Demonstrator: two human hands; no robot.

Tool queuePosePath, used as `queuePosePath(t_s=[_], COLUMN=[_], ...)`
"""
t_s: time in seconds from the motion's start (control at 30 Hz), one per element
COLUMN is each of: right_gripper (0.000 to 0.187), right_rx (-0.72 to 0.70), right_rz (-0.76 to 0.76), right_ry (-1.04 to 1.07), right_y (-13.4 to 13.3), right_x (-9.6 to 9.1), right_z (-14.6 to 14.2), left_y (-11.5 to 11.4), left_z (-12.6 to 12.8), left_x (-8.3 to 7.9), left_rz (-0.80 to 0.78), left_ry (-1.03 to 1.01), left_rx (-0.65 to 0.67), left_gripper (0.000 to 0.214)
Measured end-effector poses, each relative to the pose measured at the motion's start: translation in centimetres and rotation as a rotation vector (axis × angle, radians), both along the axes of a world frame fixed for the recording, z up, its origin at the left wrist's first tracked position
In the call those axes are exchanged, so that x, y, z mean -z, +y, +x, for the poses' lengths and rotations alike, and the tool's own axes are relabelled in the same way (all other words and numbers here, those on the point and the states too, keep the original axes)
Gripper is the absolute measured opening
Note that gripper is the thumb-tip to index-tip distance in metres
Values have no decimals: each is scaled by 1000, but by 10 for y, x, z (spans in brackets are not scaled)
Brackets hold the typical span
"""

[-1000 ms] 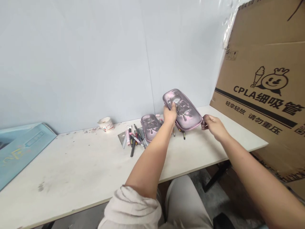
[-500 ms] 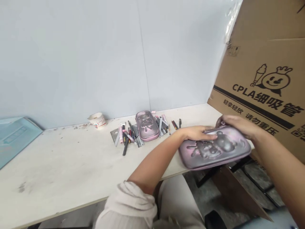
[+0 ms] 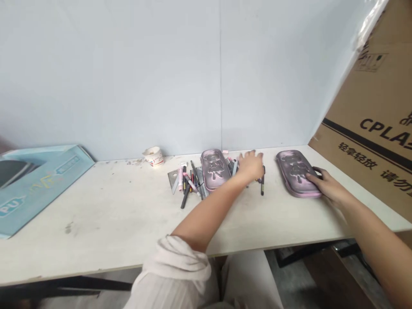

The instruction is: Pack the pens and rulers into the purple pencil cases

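Two pink-grey moulded pencil cases lie flat on the white table. The right pencil case lies near the table's right end, and my right hand grips its near right edge with curled fingers. The left pencil case lies among loose pens and markers. My left hand, a little blurred, reaches over the pens just right of that case with its fingers stretched out and nothing in them. A dark pen lies right beside it.
A small paper cup stands by the back wall. A metal set square lies left of the pens. A light blue flat box lies at the far left. A large cardboard carton leans at the right.
The pencil case that both hands held up, then off the table's right edge, now lies flat on the table. My left hand let go and moved over to the pens.
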State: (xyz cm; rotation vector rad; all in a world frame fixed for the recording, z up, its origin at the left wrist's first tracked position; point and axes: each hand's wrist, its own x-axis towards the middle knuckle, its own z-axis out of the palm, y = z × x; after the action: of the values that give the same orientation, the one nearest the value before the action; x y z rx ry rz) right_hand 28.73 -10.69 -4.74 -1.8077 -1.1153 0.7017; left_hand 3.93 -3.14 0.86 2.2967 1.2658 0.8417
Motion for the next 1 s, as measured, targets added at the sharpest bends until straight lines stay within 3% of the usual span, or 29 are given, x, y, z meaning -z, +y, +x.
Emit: queuePosePath(t_s=[0.13,0.27,0.43,0.6,0.73,0.87,0.93,1.0], right_gripper=[56,45,47,58,61,57,49,43], right_rx=[-80,-222,-378,-399,-357,-274,-271,-344], right_rz=[53,149,-101,-238,-275,-202,-112,30], right_ry=[-567,-856,-1004,-930,-881,-872,-853,-795], right_y=[39,65,88,105,108,96,84,70], right_x=[-21,-33,-31,-25,-25,-35,-42,-48], right_z=[-44,-123,-193,-203,-199,-190,-185,-182], left_y=[29,35,29,29,29,28,28,27], left_z=[-58,-88,-101,-103,-101,-99,-93,-82], left_x=[1,13,24,26,27,27,22,13], left_rz=[-34,-104,6,41,-51,-155,-177,-253], left_ry=[153,267,155,119,120,-18,-182,-433], left_rx=[-82,-58,-103,-94,-21,-20,-39,-60], left_gripper=[26,21,18,19,17,12,8,17])
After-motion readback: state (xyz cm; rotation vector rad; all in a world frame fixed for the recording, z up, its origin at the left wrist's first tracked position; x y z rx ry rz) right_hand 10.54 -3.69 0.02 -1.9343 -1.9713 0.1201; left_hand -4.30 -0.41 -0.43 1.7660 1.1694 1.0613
